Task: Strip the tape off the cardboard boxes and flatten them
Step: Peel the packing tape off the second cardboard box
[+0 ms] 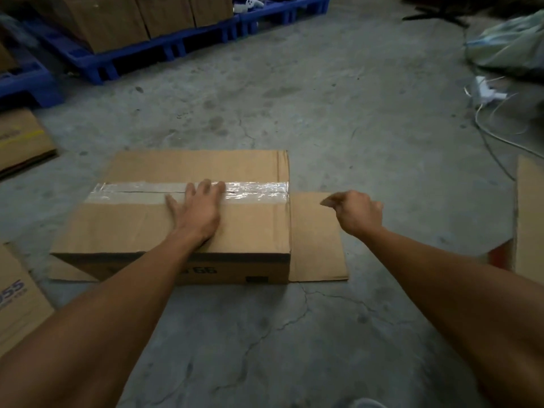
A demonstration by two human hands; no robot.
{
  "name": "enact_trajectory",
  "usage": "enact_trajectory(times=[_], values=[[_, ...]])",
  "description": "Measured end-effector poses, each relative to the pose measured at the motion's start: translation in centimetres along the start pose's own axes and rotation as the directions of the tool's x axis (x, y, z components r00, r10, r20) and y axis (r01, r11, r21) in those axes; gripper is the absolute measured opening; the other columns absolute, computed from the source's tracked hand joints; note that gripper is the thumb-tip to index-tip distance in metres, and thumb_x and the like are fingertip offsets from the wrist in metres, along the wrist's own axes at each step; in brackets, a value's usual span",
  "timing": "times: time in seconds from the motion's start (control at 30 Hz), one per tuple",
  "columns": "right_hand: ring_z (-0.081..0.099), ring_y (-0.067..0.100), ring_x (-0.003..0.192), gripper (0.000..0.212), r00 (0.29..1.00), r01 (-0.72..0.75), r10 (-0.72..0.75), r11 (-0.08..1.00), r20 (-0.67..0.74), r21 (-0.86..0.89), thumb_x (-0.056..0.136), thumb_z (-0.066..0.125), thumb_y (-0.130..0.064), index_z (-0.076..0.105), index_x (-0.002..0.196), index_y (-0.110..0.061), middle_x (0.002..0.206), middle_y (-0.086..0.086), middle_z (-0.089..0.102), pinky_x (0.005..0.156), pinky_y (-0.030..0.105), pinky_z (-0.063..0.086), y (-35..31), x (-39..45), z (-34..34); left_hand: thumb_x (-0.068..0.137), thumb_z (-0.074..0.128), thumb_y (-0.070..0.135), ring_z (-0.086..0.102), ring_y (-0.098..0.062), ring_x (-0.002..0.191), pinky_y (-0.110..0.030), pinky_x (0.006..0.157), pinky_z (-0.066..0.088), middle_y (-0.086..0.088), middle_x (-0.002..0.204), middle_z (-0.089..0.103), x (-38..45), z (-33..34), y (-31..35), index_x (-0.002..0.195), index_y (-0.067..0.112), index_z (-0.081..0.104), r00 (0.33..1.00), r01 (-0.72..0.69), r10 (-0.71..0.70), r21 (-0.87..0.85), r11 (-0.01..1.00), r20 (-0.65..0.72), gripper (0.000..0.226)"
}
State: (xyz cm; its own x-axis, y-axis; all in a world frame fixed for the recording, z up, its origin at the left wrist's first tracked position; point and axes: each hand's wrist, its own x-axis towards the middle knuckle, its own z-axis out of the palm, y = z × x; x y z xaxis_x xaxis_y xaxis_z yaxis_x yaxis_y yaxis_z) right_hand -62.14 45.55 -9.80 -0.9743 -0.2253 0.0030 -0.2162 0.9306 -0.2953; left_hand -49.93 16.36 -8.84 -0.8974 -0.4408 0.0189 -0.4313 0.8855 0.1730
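Observation:
A brown cardboard box (138, 228) stands on the concrete floor in front of me. Clear shiny tape (256, 192) runs along the seam across its top. My left hand (198, 209) lies flat on the top with its fingers spread over the tape. My right hand (357, 213) hovers to the right of the box, above an opened flap (316, 254) that lies on the floor. Its fingers are curled with thumb and forefinger pinched together, and I cannot tell whether anything is between them.
Flattened cardboard lies at the left (20, 142), lower left (17, 301) and right edge (530, 219). Blue pallets (164, 48) carrying boxes stand at the back. A bag (512, 45) and white cables (494, 113) lie at the back right.

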Motion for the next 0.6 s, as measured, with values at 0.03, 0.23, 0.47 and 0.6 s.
enact_trajectory(times=[0.03, 0.23, 0.47, 0.6], values=[[0.065, 0.028, 0.101, 0.028, 0.997, -0.07, 0.062, 0.983, 0.051, 0.168, 0.1, 0.049, -0.03, 0.072, 0.116, -0.035, 0.112, 0.002, 0.071, 0.087, 0.037, 0.045, -0.5, 0.5, 0.2, 0.101, 0.032, 0.022, 0.019, -0.026, 0.148, -0.073, 0.111, 0.006, -0.001, 0.16, 0.026, 0.0, 0.2, 1.0, 0.149, 0.036, 0.032, 0.997, -0.071, 0.071, -0.03, 0.997, -0.004, 0.051], [0.073, 0.019, 0.066, 0.026, 0.97, -0.243, 0.164, 0.69, 0.18, 0.682, 0.093, 0.059, -0.013, 0.072, 0.114, -0.023, 0.097, 0.006, 0.073, 0.078, 0.039, 0.062, -5.4, 2.7, -0.2, 0.104, 0.034, 0.036, 0.025, -0.017, 0.146, -0.074, 0.111, 0.007, 0.001, 0.153, 0.037, -1.4, 1.4, 6.3, 0.14, 0.035, 0.048, 0.942, -0.336, 0.334, -0.129, 0.933, -0.034, 0.039], [0.071, 0.018, 0.057, 0.028, 0.95, -0.309, 0.166, 0.601, 0.263, 0.737, 0.093, 0.059, -0.004, 0.071, 0.116, -0.015, 0.096, 0.012, 0.07, 0.051, 0.021, 0.056, -5.9, 3.5, 0.4, 0.103, 0.037, 0.031, 0.013, -0.017, 0.151, -0.068, 0.115, 0.0, 0.001, 0.158, 0.027, -1.6, 2.1, 6.6, 0.145, 0.031, 0.043, 0.954, -0.299, 0.299, -0.129, 0.945, -0.016, 0.043], [0.069, 0.016, 0.056, 0.032, 0.952, -0.299, 0.126, 0.577, 0.278, 0.76, 0.094, 0.058, -0.004, 0.069, 0.122, -0.014, 0.105, 0.014, 0.069, 0.048, 0.018, 0.053, -6.0, 3.6, 0.6, 0.101, 0.039, 0.031, 0.016, -0.015, 0.15, -0.07, 0.115, 0.002, 0.001, 0.158, 0.027, -1.8, 2.1, 6.5, 0.144, 0.031, 0.044, 0.952, -0.305, 0.305, -0.138, 0.942, -0.02, 0.043]])
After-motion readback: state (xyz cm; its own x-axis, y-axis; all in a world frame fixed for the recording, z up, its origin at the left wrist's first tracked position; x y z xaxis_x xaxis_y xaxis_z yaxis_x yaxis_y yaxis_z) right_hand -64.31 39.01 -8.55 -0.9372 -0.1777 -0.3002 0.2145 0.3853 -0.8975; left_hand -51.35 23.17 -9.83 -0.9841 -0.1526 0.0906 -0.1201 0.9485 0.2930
